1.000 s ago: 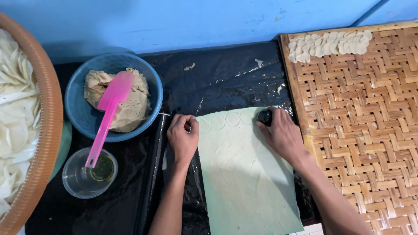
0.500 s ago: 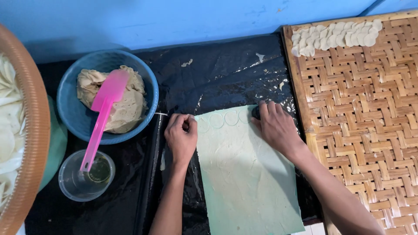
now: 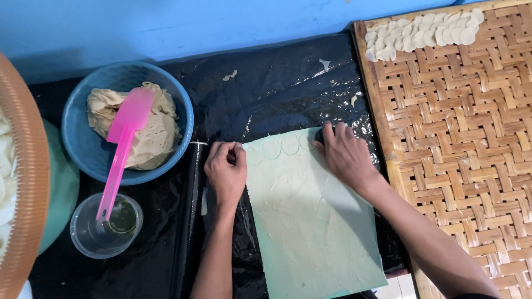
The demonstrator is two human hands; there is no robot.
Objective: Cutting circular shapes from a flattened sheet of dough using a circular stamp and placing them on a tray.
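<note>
A thin, pale green sheet of rolled dough (image 3: pixel 310 216) lies on black plastic (image 3: pixel 277 94). Round cut marks run along its far edge. My right hand (image 3: pixel 346 155) presses down on a small dark round cutter (image 3: pixel 320 134) at the sheet's far right corner; most of the cutter is hidden under my fingers. My left hand (image 3: pixel 226 169) rests curled at the sheet's left edge, beside a dark rolling pin (image 3: pixel 188 221).
A blue bowl (image 3: pixel 88 149) of beige dough with a pink spatula (image 3: pixel 123 147) stands at left. The spatula's handle dips into a clear cup (image 3: pixel 91 238). A woven bamboo tray (image 3: pixel 465 149) at right carries several cut dough rounds (image 3: pixel 421 33). A brown basket rim (image 3: pixel 27 182) is far left.
My right hand has shifted slightly left along the sheet's far edge with the cutter, leaving round marks. My left hand stays at the left edge. The camera view has drifted.
</note>
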